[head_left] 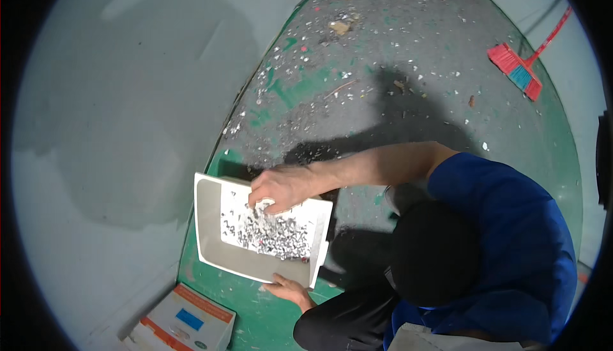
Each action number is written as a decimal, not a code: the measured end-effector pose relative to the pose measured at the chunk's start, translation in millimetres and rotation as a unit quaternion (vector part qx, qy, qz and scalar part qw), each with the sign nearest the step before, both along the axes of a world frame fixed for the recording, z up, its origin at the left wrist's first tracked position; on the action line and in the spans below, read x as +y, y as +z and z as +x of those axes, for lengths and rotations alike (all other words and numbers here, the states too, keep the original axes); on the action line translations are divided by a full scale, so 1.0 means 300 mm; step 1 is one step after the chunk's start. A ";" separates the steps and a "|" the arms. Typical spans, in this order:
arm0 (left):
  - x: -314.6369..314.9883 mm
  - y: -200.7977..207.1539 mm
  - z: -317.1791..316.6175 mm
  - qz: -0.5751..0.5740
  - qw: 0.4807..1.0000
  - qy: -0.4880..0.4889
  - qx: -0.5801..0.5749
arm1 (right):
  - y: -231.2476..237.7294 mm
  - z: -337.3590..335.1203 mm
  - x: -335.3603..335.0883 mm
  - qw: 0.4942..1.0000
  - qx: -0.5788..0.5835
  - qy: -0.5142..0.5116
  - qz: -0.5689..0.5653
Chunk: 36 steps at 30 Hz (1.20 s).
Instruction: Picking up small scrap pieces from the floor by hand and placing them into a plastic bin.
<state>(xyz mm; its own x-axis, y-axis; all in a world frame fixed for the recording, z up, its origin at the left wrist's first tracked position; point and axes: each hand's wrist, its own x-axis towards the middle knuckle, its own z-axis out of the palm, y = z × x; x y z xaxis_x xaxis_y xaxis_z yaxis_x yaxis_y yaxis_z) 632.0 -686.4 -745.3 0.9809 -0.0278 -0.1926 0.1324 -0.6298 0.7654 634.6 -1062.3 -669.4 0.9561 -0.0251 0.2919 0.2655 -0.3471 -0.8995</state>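
Blue cloth of a shirt (520, 214) fills the near right side, its sleeve ending high on a bare arm that reaches leftward across to a white tray (209, 220). From where I stand, the tray sits low over the green floor (265, 328), close beside the pale wall (115, 127), and small silvery and dark pieces (281, 239) lie scattered across its bottom, thickest toward the side nearer the person. The right grip (281, 188) is over the far rim and down inside, fingers bent toward the pieces; their tips are hard to make out, so I cannot tell whether anything is pinched there. Opposite, the left grip (290, 290) is closed on the tray's near edge, its wrist beside the knee of the dark trousers (348, 325). A white and orange box (191, 319) with a blue panel stands against the wall at lower left. Farther off, pale flecks and brown scraps (340, 27) litter the greyed floor, and over on the right a red and teal broom (516, 70) rests bristle-end down near the other wall
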 end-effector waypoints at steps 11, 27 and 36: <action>-0.001 0.016 0.002 0.081 0.997 -0.012 -0.018 | -0.404 -0.374 -0.469 0.827 0.256 -0.348 -0.360; 0.025 0.003 0.012 0.122 0.990 -0.042 -0.051 | -0.440 -0.375 -0.541 0.811 0.312 -0.386 -0.310; 0.008 0.009 0.007 0.113 0.991 -0.025 -0.068 | -0.383 -0.376 -0.568 0.803 0.364 -0.415 -0.224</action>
